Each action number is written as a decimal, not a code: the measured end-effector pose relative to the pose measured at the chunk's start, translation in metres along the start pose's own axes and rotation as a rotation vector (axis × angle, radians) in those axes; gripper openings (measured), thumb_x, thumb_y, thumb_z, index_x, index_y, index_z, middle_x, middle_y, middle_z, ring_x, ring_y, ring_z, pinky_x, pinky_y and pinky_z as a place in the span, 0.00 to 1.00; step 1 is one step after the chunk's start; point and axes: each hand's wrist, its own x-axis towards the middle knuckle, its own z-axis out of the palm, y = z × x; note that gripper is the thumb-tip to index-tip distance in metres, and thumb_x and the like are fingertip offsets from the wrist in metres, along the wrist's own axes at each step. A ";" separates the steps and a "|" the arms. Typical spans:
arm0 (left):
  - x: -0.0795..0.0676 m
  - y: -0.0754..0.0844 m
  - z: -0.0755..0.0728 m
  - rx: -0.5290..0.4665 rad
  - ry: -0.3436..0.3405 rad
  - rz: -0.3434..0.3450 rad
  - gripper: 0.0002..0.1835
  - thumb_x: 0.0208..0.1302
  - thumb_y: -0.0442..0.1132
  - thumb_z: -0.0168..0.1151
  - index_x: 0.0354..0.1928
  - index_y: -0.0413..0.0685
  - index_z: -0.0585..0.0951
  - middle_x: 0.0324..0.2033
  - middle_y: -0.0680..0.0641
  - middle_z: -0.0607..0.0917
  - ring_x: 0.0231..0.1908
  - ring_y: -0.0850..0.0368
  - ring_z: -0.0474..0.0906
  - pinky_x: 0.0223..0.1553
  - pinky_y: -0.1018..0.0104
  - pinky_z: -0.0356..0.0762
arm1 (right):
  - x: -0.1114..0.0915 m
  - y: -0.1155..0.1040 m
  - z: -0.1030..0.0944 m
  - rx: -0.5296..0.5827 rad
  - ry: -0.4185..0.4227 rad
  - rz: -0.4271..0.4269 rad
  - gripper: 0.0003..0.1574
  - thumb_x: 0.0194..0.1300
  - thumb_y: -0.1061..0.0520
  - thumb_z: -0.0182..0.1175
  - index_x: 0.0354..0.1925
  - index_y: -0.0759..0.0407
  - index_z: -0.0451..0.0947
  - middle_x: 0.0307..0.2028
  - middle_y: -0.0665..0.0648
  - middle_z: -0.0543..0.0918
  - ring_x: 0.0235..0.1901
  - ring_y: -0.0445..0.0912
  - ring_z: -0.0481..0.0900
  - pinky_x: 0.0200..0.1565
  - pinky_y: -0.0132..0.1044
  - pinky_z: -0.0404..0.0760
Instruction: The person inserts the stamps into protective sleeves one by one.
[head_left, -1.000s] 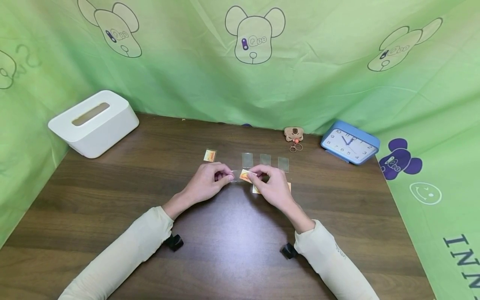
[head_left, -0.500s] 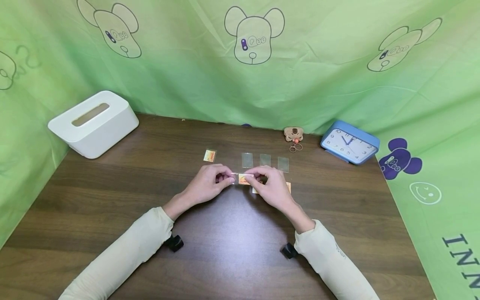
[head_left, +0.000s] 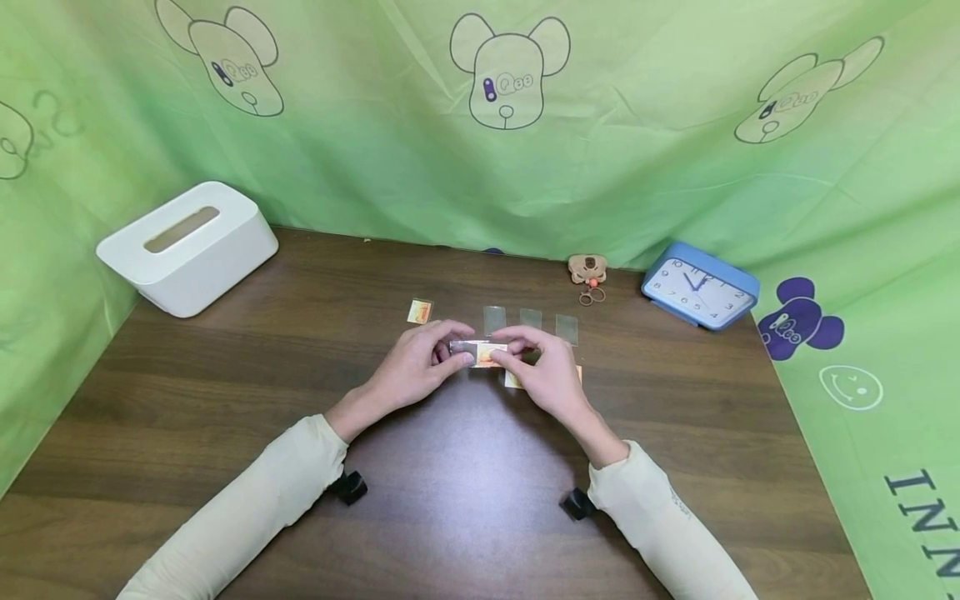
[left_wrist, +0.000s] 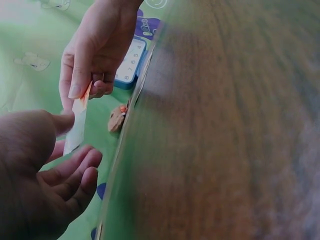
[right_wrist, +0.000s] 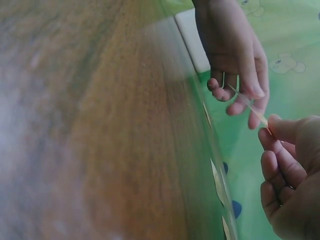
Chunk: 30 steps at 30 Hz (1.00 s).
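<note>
My left hand [head_left: 423,360] pinches the left end of a small clear plastic sleeve [head_left: 463,351] between thumb and fingers. At the other end, my right hand [head_left: 547,367] pinches a small orange-and-yellow printed card [head_left: 487,356] that overlaps the sleeve. Both are held level over the table, between the two hands. From the left wrist, the sleeve [left_wrist: 76,127] appears nearly edge-on, with the orange card end [left_wrist: 85,96] under the right thumb. The right wrist view shows the same thin strip [right_wrist: 260,116] between both sets of fingertips. More printed cards [head_left: 513,379] lie partly hidden beneath my right hand.
Several clear sleeves [head_left: 530,320] lie in a row behind the hands. A sleeved card [head_left: 420,311] lies to their left. Further back are a bear keychain [head_left: 587,268], a blue clock [head_left: 701,286] and a white tissue box [head_left: 187,250]. A green curtain [head_left: 360,167] borders the table.
The card in my right hand has turned from tilted to level, in line with the sleeve. My left fingers have shifted slightly along the sleeve, toward the card.
</note>
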 end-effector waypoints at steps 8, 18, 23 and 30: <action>-0.004 0.006 -0.002 0.070 0.040 0.108 0.31 0.59 0.38 0.88 0.64 0.45 0.87 0.41 0.50 0.84 0.32 0.61 0.80 0.36 0.66 0.82 | 0.000 -0.003 -0.001 0.014 0.009 0.012 0.15 0.66 0.62 0.80 0.51 0.60 0.92 0.33 0.54 0.91 0.35 0.41 0.87 0.42 0.30 0.81; -0.006 0.009 0.001 0.149 0.088 0.209 0.24 0.59 0.33 0.86 0.58 0.42 0.89 0.47 0.48 0.87 0.35 0.59 0.83 0.37 0.67 0.82 | -0.001 -0.003 0.001 0.070 -0.010 0.021 0.16 0.65 0.63 0.80 0.52 0.61 0.92 0.32 0.54 0.92 0.34 0.42 0.86 0.41 0.31 0.82; -0.007 0.009 0.000 0.153 0.120 0.136 0.24 0.59 0.37 0.87 0.57 0.47 0.91 0.51 0.48 0.85 0.38 0.58 0.85 0.41 0.61 0.84 | -0.001 -0.001 0.002 0.077 0.023 0.004 0.16 0.71 0.63 0.76 0.56 0.63 0.90 0.35 0.57 0.93 0.36 0.42 0.87 0.45 0.31 0.82; -0.005 0.007 -0.002 0.099 0.174 0.040 0.24 0.58 0.36 0.88 0.57 0.46 0.91 0.53 0.46 0.79 0.36 0.58 0.80 0.41 0.61 0.80 | -0.002 0.000 -0.001 0.087 0.121 -0.013 0.06 0.75 0.65 0.69 0.47 0.62 0.92 0.37 0.59 0.92 0.35 0.41 0.82 0.41 0.27 0.80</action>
